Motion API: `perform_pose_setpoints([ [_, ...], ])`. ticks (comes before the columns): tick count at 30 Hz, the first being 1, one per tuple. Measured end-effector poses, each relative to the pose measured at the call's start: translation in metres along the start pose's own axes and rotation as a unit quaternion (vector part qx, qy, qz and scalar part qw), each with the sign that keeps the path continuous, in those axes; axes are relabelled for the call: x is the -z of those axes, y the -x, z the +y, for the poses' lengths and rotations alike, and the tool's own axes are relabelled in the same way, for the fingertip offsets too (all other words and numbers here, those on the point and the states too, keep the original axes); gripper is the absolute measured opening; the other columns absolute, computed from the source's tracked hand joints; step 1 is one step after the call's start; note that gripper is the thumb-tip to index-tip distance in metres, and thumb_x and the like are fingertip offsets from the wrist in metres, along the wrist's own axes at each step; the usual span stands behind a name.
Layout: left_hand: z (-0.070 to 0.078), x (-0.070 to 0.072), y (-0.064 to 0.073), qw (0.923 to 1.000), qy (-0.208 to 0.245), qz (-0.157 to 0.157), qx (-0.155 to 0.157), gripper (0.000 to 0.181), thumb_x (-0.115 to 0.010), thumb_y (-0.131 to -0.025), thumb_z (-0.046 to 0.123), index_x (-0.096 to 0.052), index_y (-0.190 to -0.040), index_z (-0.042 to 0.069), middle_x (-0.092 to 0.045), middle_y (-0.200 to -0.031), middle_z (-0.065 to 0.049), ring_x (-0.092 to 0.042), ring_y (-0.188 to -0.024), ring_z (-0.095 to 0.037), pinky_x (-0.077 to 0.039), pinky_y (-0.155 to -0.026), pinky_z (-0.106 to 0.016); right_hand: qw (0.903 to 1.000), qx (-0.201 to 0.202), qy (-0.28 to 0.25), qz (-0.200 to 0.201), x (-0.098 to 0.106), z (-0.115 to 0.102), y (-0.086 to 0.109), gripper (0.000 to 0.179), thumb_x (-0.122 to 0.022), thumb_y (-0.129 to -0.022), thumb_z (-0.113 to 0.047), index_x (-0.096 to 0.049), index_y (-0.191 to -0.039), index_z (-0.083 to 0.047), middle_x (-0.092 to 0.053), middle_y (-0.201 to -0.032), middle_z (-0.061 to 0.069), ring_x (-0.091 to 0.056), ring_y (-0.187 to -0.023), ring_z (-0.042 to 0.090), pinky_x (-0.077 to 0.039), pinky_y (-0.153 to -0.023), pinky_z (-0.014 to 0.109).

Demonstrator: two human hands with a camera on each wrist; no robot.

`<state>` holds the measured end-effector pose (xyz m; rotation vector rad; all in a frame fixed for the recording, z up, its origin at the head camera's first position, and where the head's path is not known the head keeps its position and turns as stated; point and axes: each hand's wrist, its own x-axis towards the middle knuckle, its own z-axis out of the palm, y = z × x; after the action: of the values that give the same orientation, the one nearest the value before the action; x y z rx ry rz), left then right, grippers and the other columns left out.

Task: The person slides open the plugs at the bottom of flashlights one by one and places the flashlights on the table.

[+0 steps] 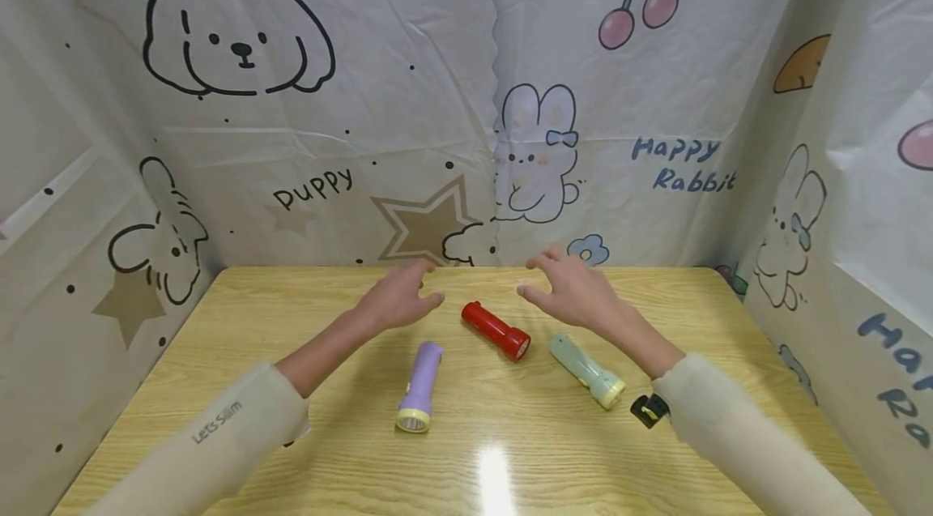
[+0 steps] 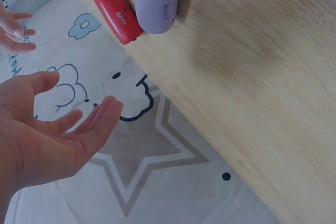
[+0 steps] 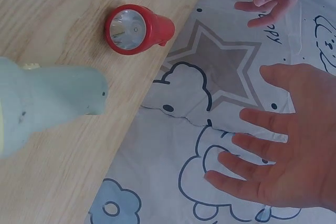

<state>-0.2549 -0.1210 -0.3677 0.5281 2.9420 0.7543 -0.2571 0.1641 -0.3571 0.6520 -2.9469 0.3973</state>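
Three flashlights lie apart on the wooden table. The red flashlight (image 1: 496, 330) is farthest back, its lens toward the front right. A purple flashlight (image 1: 420, 386) with a yellow rim lies at the left, lens toward the front. On the right is a pale green flashlight (image 1: 586, 370), also yellow-rimmed. My left hand (image 1: 399, 295) hovers behind the purple one, holding nothing, its fingers loosely bent in the left wrist view. My right hand (image 1: 572, 287) is held above the table behind the green one, with fingers spread and nothing in them, as the right wrist view shows.
A printed cloth (image 1: 423, 95) hangs behind the table (image 1: 291, 297) and along both sides. Light glares off the tabletop near the front middle. A small black device (image 1: 649, 411) sits at my right sleeve cuff.
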Motion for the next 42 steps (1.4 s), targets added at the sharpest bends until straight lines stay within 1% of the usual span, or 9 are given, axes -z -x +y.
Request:
perform_pose_setpoints([
  [5, 0.000, -0.001, 0.002, 1.0000, 0.003, 0.002, -0.004, 0.054, -0.063, -0.097, 0.025, -0.048, -0.140, -0.004, -0.060, -0.129, -0.023, -0.059, -0.115, -0.036, -0.053, -0.091, -0.050, 1.0000, 0.008, -0.002, -0.002, -0.002, 0.000, 0.003, 0.050, -0.062, -0.097, -0.045, -0.063, -0.129, -0.007, -0.057, -0.133, 0.018, -0.056, -0.115, 0.039, -0.052, -0.089, 0.056],
  [9, 0.000, -0.002, 0.003, 1.0000, -0.002, 0.003, -0.007, 0.054, -0.063, -0.096, 0.025, -0.049, -0.139, -0.006, -0.061, -0.127, -0.023, -0.059, -0.115, -0.036, -0.053, -0.091, -0.050, 0.9999, 0.006, -0.001, -0.012, -0.003, -0.002, 0.005, 0.049, -0.061, -0.097, -0.045, -0.063, -0.129, -0.007, -0.058, -0.132, 0.017, -0.057, -0.115, 0.037, -0.053, -0.089, 0.055],
  [13, 0.000, -0.004, 0.004, 1.0000, -0.004, -0.001, -0.004, 0.057, -0.063, -0.096, 0.025, -0.047, -0.140, -0.007, -0.061, -0.128, -0.024, -0.059, -0.116, -0.036, -0.053, -0.092, -0.050, 0.9998, 0.002, -0.007, -0.017, -0.004, -0.005, 0.006, 0.048, -0.061, -0.097, -0.044, -0.065, -0.126, -0.006, -0.061, -0.129, 0.016, -0.060, -0.112, 0.036, -0.053, -0.089, 0.052],
  [18, 0.002, -0.006, 0.007, 0.9999, 0.006, -0.010, 0.004, 0.061, -0.064, -0.096, 0.025, -0.043, -0.141, -0.011, -0.060, -0.127, -0.027, -0.060, -0.116, -0.038, -0.053, -0.092, -0.050, 0.9999, -0.008, -0.010, -0.010, -0.006, -0.009, 0.008, 0.047, -0.063, -0.097, -0.041, -0.065, -0.124, -0.003, -0.063, -0.125, 0.016, -0.062, -0.109, 0.035, -0.054, -0.089, 0.050],
  [21, 0.002, -0.008, 0.008, 0.9998, 0.009, -0.013, 0.012, 0.061, -0.064, -0.096, 0.024, -0.043, -0.142, -0.010, -0.061, -0.126, -0.027, -0.059, -0.115, -0.038, -0.053, -0.092, -0.050, 0.9998, -0.013, -0.014, -0.009, -0.007, -0.011, 0.010, 0.047, -0.062, -0.097, -0.041, -0.065, -0.125, -0.004, -0.064, -0.124, 0.015, -0.061, -0.110, 0.034, -0.053, -0.090, 0.049],
  [25, -0.001, -0.011, 0.009, 0.9997, 0.007, -0.016, 0.017, 0.060, -0.064, -0.096, 0.024, -0.044, -0.142, -0.008, -0.061, -0.125, -0.026, -0.059, -0.115, -0.037, -0.052, -0.092, -0.050, 0.9995, -0.023, -0.018, -0.011, -0.009, -0.014, 0.012, 0.048, -0.062, -0.096, -0.043, -0.065, -0.125, -0.004, -0.065, -0.123, 0.014, -0.062, -0.110, 0.032, -0.055, -0.087, 0.049],
  [33, -0.006, -0.016, 0.010, 0.9997, 0.007, -0.016, 0.015, 0.058, -0.065, -0.096, 0.025, -0.047, -0.140, -0.007, -0.062, -0.124, -0.025, -0.060, -0.114, -0.037, -0.053, -0.091, -0.049, 0.9980, -0.052, -0.031, -0.019, -0.012, -0.019, 0.013, 0.050, -0.062, -0.095, -0.044, -0.065, -0.126, -0.005, -0.068, -0.119, 0.013, -0.065, -0.103, 0.030, -0.058, -0.075, 0.047],
  [39, -0.008, -0.017, 0.012, 0.9997, 0.009, -0.012, 0.018, 0.056, -0.065, -0.096, 0.025, -0.048, -0.140, -0.005, -0.061, -0.124, -0.023, -0.058, -0.114, -0.036, -0.053, -0.089, -0.050, 0.9970, -0.051, -0.048, -0.033, -0.017, -0.024, 0.012, 0.047, -0.064, -0.095, -0.042, -0.065, -0.124, -0.005, -0.069, -0.110, 0.012, -0.067, -0.094, 0.027, -0.058, -0.072, 0.042],
  [42, -0.009, -0.017, 0.013, 0.9997, 0.011, -0.009, 0.018, 0.055, -0.065, -0.096, 0.024, -0.048, -0.140, -0.006, -0.061, -0.124, -0.023, -0.058, -0.115, -0.037, -0.053, -0.088, -0.050, 0.9966, -0.049, -0.055, -0.038, -0.020, -0.025, 0.012, 0.046, -0.065, -0.094, -0.041, -0.065, -0.124, -0.005, -0.069, -0.109, 0.012, -0.067, -0.093, 0.027, -0.058, -0.072, 0.041],
])
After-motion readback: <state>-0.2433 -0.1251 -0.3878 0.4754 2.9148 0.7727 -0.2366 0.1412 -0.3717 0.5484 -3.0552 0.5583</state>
